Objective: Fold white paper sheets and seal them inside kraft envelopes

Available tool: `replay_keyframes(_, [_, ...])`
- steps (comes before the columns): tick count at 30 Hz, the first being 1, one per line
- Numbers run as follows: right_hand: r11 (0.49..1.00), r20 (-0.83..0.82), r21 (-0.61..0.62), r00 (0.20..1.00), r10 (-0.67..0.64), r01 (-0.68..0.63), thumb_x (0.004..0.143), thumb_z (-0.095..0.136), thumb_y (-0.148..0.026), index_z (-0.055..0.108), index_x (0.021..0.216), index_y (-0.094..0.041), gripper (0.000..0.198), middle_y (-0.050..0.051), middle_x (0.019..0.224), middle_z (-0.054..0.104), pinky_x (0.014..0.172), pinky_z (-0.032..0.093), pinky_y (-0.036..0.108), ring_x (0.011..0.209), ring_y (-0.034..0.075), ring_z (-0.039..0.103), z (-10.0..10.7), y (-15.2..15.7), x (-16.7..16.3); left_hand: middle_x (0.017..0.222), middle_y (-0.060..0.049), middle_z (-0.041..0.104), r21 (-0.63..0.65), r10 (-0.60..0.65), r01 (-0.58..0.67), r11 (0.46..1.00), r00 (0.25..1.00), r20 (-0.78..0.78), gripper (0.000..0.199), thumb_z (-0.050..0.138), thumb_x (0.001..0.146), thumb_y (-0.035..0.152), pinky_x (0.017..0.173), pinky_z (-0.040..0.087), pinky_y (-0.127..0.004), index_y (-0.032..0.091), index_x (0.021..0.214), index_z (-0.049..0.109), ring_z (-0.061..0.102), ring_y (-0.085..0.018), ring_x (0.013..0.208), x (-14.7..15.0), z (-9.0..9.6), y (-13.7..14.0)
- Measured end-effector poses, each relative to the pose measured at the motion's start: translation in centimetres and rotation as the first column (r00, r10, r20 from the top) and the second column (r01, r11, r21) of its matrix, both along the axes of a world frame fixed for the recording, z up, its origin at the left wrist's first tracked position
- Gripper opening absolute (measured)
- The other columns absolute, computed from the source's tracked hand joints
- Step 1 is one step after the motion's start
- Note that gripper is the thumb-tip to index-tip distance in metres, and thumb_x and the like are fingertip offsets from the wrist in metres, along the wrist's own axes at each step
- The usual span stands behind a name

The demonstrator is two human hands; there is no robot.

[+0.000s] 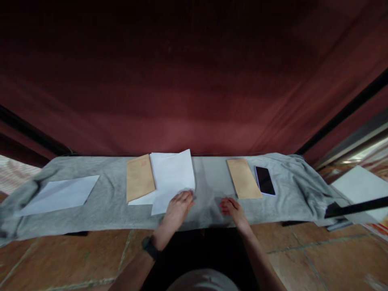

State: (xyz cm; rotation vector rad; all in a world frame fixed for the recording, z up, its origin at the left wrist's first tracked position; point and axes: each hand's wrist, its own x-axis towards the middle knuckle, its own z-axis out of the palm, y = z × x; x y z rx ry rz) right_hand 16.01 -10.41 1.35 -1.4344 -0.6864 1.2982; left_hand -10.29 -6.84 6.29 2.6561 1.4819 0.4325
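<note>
My left hand [181,203], with a dark watch on its wrist, lies over the lower right part of several white paper sheets [172,171]. Its fingers reach forward, and its palm side is hidden. The sheets overlap unevenly, and a brown envelope [140,176] covers their left side. Just above the grey cloth, my right hand [233,209] is held with loosely bent fingers and nothing visible in them. Close to its right lies a second brown envelope [244,178]; the hand is apart from it.
A phone [265,180] with a dark screen lies right of the second envelope. Another white sheet [60,194] is at the far left of the cloth-covered bench [112,210]. A dark red fabric wall [194,101] rises behind. Black bars [348,113] stand at the sides.
</note>
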Motion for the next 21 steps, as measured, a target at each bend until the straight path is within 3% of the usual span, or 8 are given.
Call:
replay_keyframes(3, [0.987, -0.094, -0.057, 0.985, 0.145, -0.151, 0.070, 0.071, -0.059, 0.070, 0.088, -0.021, 0.042, 0.005, 0.079, 0.075, 0.059, 0.055, 0.029, 0.063, 0.018, 0.067, 1.0, 0.3, -2.7, 0.122, -0.010, 0.070, 0.012, -0.082, 0.082, 0.997, 0.996, -0.019, 0.031, 0.046, 0.097, 0.017, 0.100, 0.051, -0.039, 0.019, 0.124, 0.062, 0.064, -0.024, 0.116, 4.3, -1.1, -2.0])
replay_keyframes(5, [0.983, -0.071, -0.045, 0.982, 0.177, -0.181, 0.073, 0.068, -0.060, 0.070, 0.089, -0.022, 0.041, 0.004, 0.082, 0.075, 0.063, 0.055, 0.028, 0.072, 0.020, 0.069, 1.4, 0.4, -3.6, 0.128, -0.011, 0.067, 0.012, -0.156, 0.156, 0.988, 0.987, -0.030, 0.037, 0.043, 0.096, 0.012, 0.103, 0.049, -0.040, 0.018, 0.129, 0.059, 0.061, -0.024, 0.122, 6.6, -2.1, -3.2])
replay_keyframes(7, [0.985, 0.013, 0.012, 0.985, 0.172, -0.173, 0.074, 0.067, -0.057, 0.070, 0.084, -0.022, 0.037, 0.003, 0.081, 0.074, 0.067, 0.054, 0.027, 0.077, 0.020, 0.068, 1.4, 0.6, -3.7, 0.130, -0.012, 0.066, 0.013, -0.185, 0.185, 0.983, 0.982, -0.024, 0.039, 0.043, 0.095, 0.010, 0.104, 0.048, -0.041, 0.017, 0.131, 0.058, 0.060, -0.024, 0.124, 8.3, -2.9, -4.1])
replay_keyframes(10, [0.989, 0.188, 0.064, 0.975, 0.122, -0.136, 0.071, 0.065, -0.051, 0.066, 0.070, -0.021, 0.030, 0.000, 0.068, 0.069, 0.064, 0.050, 0.025, 0.068, 0.018, 0.063, 0.8, 0.9, -2.8, 0.131, -0.012, 0.065, 0.012, -0.212, 0.212, 0.977, 0.977, 0.022, 0.032, 0.050, 0.097, 0.017, 0.104, 0.049, -0.042, 0.018, 0.127, 0.060, 0.058, -0.025, 0.126, 9.6, -3.5, -5.0])
replay_keyframes(15, [0.996, 0.276, 0.056, 0.960, 0.055, -0.074, 0.065, 0.061, -0.046, 0.064, 0.064, -0.021, 0.025, -0.001, 0.061, 0.064, 0.057, 0.045, 0.025, 0.061, 0.017, 0.057, -0.2, 1.5, -0.7, 0.139, -0.011, 0.061, 0.045, -0.119, 0.115, 0.992, 0.985, 0.122, 0.033, 0.051, 0.099, 0.038, 0.110, 0.044, -0.047, 0.022, 0.126, 0.061, 0.055, -0.026, 0.131, 8.2, -4.1, -5.0])
replay_keyframes(21, [0.999, 0.292, 0.052, 0.956, -0.010, -0.005, 0.061, 0.062, -0.047, 0.065, 0.068, -0.020, 0.027, 0.001, 0.064, 0.067, 0.058, 0.046, 0.026, 0.064, 0.019, 0.060, -0.8, 2.2, -0.7, 0.152, -0.018, 0.046, 0.111, 0.071, -0.073, 0.991, 0.997, 0.024, 0.056, 0.051, 0.097, 0.046, 0.114, 0.040, -0.051, 0.015, 0.143, 0.049, 0.042, -0.032, 0.142, 4.9, -6.3, -3.2])
